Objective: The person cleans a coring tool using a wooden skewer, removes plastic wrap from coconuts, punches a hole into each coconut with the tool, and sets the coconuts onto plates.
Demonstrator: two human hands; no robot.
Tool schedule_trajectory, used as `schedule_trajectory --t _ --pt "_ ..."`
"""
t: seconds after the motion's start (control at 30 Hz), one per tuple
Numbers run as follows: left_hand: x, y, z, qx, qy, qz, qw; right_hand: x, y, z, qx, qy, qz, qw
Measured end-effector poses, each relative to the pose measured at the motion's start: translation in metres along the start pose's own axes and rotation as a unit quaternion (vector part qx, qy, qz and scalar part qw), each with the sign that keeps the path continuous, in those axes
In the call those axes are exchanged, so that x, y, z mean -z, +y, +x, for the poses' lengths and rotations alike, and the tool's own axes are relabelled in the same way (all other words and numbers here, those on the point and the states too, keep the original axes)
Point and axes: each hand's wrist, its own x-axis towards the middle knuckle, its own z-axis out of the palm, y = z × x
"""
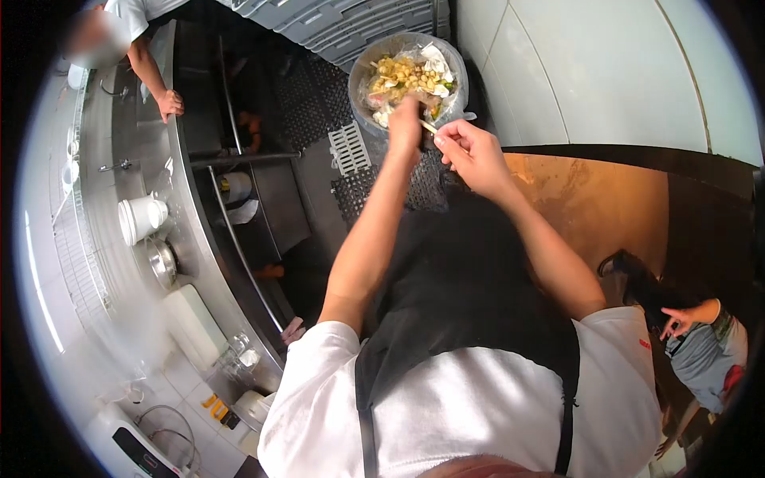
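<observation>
A round bin [360, 70] with a clear plastic liner stands on the floor ahead of me. Inside it lie food scraps [406, 76]: yellowish chunks, crumpled white pieces and some green bits. My left hand [405, 123] is over the bin's near edge, and motion smears its fingers. Close beside it, my right hand [472, 151] is closed, with thumb and fingers pinched on a thin pale stick-like piece [429, 127]. The far end of that piece reaches toward my left hand; whether the left fingers touch it cannot be made out.
Grey crates [327, 28] are stacked behind the bin. Black rubber mat [315, 92] and a white grate [349, 149] cover the floor. A steel counter [209, 231] with tubs runs along the left, where a co-worker's hand [170, 103] rests. Another person [701, 342] is at right.
</observation>
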Motion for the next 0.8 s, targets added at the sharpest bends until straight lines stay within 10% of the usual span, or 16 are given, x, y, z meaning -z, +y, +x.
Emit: schedule_trajectory --t 0.4,0.8 --pt "0.082 -0.021 -0.007 0.051 -0.012 -0.034 0.998 -0.065 0.027 0.007 0.246 -0.044 -0.15 0.956" --pt "0.318 -0.172 -0.158 0.097 0.22 -0.216 0.946 -0.094 0.028 0.028 0.06 -0.139 -0.219 0.964"
